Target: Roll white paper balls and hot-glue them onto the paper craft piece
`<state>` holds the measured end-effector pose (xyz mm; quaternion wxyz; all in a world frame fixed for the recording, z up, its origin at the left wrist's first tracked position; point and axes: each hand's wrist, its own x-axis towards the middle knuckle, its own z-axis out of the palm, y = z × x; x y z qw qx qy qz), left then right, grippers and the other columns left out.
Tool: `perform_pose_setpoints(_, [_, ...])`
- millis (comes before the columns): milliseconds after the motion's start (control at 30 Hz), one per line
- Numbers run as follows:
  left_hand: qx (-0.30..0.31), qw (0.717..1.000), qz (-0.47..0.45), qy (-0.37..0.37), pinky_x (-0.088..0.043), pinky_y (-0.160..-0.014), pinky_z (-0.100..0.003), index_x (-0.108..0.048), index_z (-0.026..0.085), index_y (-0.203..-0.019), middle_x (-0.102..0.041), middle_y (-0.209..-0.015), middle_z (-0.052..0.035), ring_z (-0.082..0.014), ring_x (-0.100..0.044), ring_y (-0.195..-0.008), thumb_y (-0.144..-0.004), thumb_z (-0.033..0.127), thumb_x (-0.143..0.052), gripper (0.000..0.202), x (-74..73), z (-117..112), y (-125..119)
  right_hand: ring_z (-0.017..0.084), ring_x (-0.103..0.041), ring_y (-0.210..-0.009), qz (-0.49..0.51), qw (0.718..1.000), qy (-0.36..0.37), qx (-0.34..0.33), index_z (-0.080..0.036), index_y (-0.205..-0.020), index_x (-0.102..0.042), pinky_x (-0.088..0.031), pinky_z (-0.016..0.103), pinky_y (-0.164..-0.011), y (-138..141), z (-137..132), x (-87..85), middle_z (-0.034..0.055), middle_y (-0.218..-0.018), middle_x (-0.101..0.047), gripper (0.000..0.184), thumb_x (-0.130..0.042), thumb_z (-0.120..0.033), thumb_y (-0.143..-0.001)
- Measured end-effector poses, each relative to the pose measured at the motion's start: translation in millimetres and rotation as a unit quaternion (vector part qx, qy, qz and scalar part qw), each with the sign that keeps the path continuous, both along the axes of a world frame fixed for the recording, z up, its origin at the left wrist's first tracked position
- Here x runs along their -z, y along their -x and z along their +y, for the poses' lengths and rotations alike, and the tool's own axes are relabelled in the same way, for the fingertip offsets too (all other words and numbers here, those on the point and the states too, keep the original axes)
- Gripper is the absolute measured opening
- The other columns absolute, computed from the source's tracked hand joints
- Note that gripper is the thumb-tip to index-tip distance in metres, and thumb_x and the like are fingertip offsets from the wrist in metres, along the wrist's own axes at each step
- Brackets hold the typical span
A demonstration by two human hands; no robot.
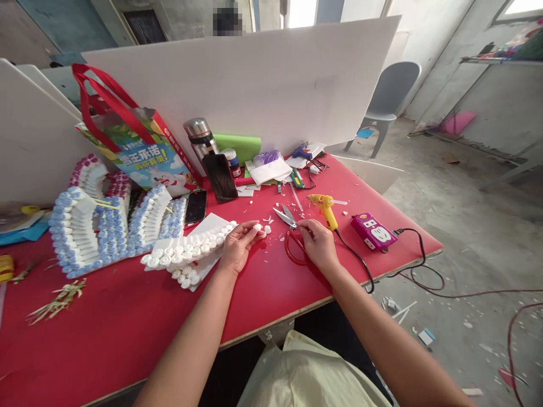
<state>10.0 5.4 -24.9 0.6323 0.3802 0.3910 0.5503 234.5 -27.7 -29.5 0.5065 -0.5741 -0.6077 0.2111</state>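
My left hand (238, 246) pinches a small white rolled bud (257, 227) between thumb and fingers. Another white bud (267, 229) is right beside its fingertips. My right hand (318, 243) has its fingers closed at the scissors (293, 240), near where the blades meet the red handles. The blades are parted and point away to the left. Left of my left hand is a curved white piece (182, 251) covered in rows of white rolled buds, over a white board; my hand partly hides its end.
A yellow glue gun (324, 209) and a purple power box (373, 232) with cords are on the right. Blue-and-white fan-shaped pieces (78, 232), a shopping bag (144, 152), phones (195, 207) and a flask (199, 135) stand left and behind. White scraps litter the red table (263, 305).
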Motion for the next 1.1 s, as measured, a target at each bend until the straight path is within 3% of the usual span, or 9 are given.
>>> perform_pose_setpoints(100, [0.008, 1.000, -0.019, 0.018, -0.057, -0.090, -0.030, -0.076, 0.016, -0.101, -0.077, -0.091, -0.0045, -0.0129, -0.073, -0.079, -0.068, 0.025, -0.088, 0.036, -0.8, -1.0, 1.1, 0.025, -0.060, -0.103, -0.144, 0.989, 0.008, 0.025, -0.017, -0.112, -0.067, -0.045, 0.036, -0.092, -4.6, -7.1, 0.9, 0.0121, -0.109, -0.067, 0.030, -0.043, -0.028, -0.098])
perform_pose_setpoints(267, [0.013, 0.999, -0.016, 0.024, -0.058, -0.088, -0.028, -0.075, 0.016, -0.101, -0.077, -0.088, -0.0036, -0.0139, -0.074, -0.082, -0.066, 0.024, -0.090, 0.038, -2.3, -4.1, 0.4, 0.034, -0.055, -0.105, -0.368, 0.921, 0.114, 0.051, -0.014, -0.119, -0.061, -0.042, 0.042, -0.091, 1.9, -14.3, -15.1, 0.0184, -0.115, -0.059, 0.041, -0.060, -0.040, -0.087])
perform_pose_setpoints(367, [-0.003, 0.999, -0.017, 0.028, -0.059, -0.083, -0.026, -0.074, 0.016, -0.099, -0.076, -0.087, -0.0024, -0.0127, -0.074, -0.078, -0.066, 0.027, -0.090, 0.038, -3.5, -4.6, -1.1, 0.035, -0.058, -0.101, -0.421, 0.886, 0.192, 0.042, -0.011, -0.115, -0.060, -0.043, 0.040, -0.084, 1.8, -11.8, -30.4, 0.0204, -0.107, -0.060, 0.043, -0.063, -0.040, -0.084])
perform_pose_setpoints(467, [-0.012, 0.999, -0.027, 0.034, -0.059, -0.082, -0.026, -0.073, 0.016, -0.098, -0.076, -0.085, -0.0012, -0.0117, -0.073, -0.076, -0.066, 0.028, -0.090, 0.038, -3.7, -4.7, -2.2, 0.035, -0.063, -0.096, -0.456, 0.854, 0.248, -0.015, -0.010, -0.116, -0.059, -0.044, 0.038, -0.077, -1.9, -4.4, -44.0, 0.0212, -0.104, -0.061, 0.045, -0.065, -0.037, -0.080])
perform_pose_setpoints(600, [-0.016, 0.998, -0.045, 0.041, -0.059, -0.081, -0.025, -0.073, 0.016, -0.097, -0.076, -0.086, -0.0015, -0.0114, -0.073, -0.076, -0.065, 0.026, -0.090, 0.037, -3.5, -5.4, -1.6, 0.035, -0.067, -0.093, -0.481, 0.828, 0.279, -0.069, -0.012, -0.119, -0.057, -0.044, 0.036, -0.070, -4.4, 3.2, -52.1, 0.0213, -0.106, -0.064, 0.046, -0.064, -0.032, -0.078])
perform_pose_setpoints(767, [0.005, 0.995, -0.075, 0.062, -0.059, -0.083, -0.025, -0.074, 0.015, -0.096, -0.078, -0.091, -0.0058, -0.0143, -0.075, -0.082, -0.067, 0.022, -0.089, 0.033, -5.8, -7.3, -0.4, 0.031, -0.070, -0.079, -0.481, 0.836, 0.257, -0.066, -0.015, -0.119, -0.056, -0.039, 0.033, -0.060, -9.2, -0.2, -43.5, 0.0150, -0.092, -0.070, 0.037, -0.054, -0.033, -0.087])
perform_pose_setpoints(867, [0.024, 0.995, -0.080, 0.061, -0.059, -0.085, -0.025, -0.074, 0.015, -0.095, -0.079, -0.093, -0.0063, -0.0148, -0.075, -0.085, -0.068, 0.022, -0.088, 0.032, -7.1, -8.4, -0.7, 0.028, -0.068, -0.077, -0.443, 0.867, 0.210, -0.082, -0.016, -0.122, -0.055, -0.037, 0.031, -0.059, -18.2, -5.9, -36.6, 0.0106, -0.087, -0.071, 0.038, -0.054, -0.027, -0.086])
perform_pose_setpoints(1000, [0.029, 0.993, -0.093, 0.063, -0.059, -0.084, -0.024, -0.073, 0.016, -0.093, -0.078, -0.089, -0.0033, -0.0134, -0.074, -0.082, -0.067, 0.019, -0.088, 0.030, -7.3, -8.4, -1.7, 0.020, -0.063, -0.070, -0.251, 0.943, 0.169, -0.141, -0.022, -0.129, -0.050, -0.042, 0.027, -0.063, -27.4, -15.0, -37.7, 0.0019, -0.082, -0.067, 0.042, -0.055, -0.032, -0.089])
perform_pose_setpoints(1100, [0.032, 0.993, -0.098, 0.059, -0.059, -0.084, -0.025, -0.072, 0.015, -0.092, -0.077, -0.088, -0.0030, -0.0142, -0.075, -0.082, -0.067, 0.018, -0.088, 0.031, -6.6, -7.4, -1.8, 0.020, -0.064, -0.084, -0.141, 0.961, 0.153, -0.184, -0.025, -0.124, -0.050, -0.047, 0.028, -0.072, -24.1, -21.7, -45.4, 0.0029, -0.099, -0.068, 0.044, -0.064, -0.043, -0.087])
